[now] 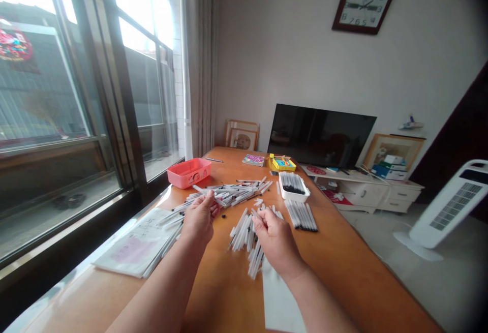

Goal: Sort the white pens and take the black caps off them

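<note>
My left hand (202, 216) is closed in a pinch at the near side of a loose pile of clear-barrelled pens (240, 190). A pale pen shows at its thumb and fingertip, partly hidden by the hand. My right hand (276, 236) is also closed, with thumb and forefinger pinching a small translucent piece that looks like a pen cap (255, 213). Beneath and beside this hand lies a second group of pens (241, 231). Several small clear caps (258, 202) lie on the table between the two groups.
A white container (305, 197) full of pens stands at the right, with a neat row of pens (301, 216) before it. Also on the wooden table (224, 292) are a pink box (186, 178), a yellow box (284, 167), a booklet (253, 160) and papers (129, 251).
</note>
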`<action>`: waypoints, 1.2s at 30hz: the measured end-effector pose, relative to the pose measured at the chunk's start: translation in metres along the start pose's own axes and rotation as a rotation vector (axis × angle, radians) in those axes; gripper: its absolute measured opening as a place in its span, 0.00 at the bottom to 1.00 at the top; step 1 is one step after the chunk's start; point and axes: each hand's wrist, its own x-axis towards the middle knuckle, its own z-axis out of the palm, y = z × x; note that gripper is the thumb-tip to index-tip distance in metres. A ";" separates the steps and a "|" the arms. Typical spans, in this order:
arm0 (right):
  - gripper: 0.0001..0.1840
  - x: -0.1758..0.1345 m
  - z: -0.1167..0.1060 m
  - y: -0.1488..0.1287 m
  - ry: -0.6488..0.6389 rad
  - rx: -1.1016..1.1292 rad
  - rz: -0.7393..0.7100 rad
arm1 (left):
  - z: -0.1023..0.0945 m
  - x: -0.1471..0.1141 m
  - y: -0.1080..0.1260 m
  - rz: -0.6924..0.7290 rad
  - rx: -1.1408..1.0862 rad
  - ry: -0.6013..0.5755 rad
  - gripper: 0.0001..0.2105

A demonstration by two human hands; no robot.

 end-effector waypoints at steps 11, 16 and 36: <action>0.24 0.004 0.014 0.045 -0.070 -0.001 0.161 | 0.008 -0.018 -0.011 -0.076 0.066 -0.181 0.15; 0.24 0.004 0.013 0.032 -0.034 0.256 0.165 | 0.012 -0.026 -0.018 -0.149 0.166 -0.237 0.16; 0.25 -0.003 0.005 0.011 -0.487 1.049 0.477 | 0.007 -0.017 0.004 -0.152 0.013 -0.382 0.17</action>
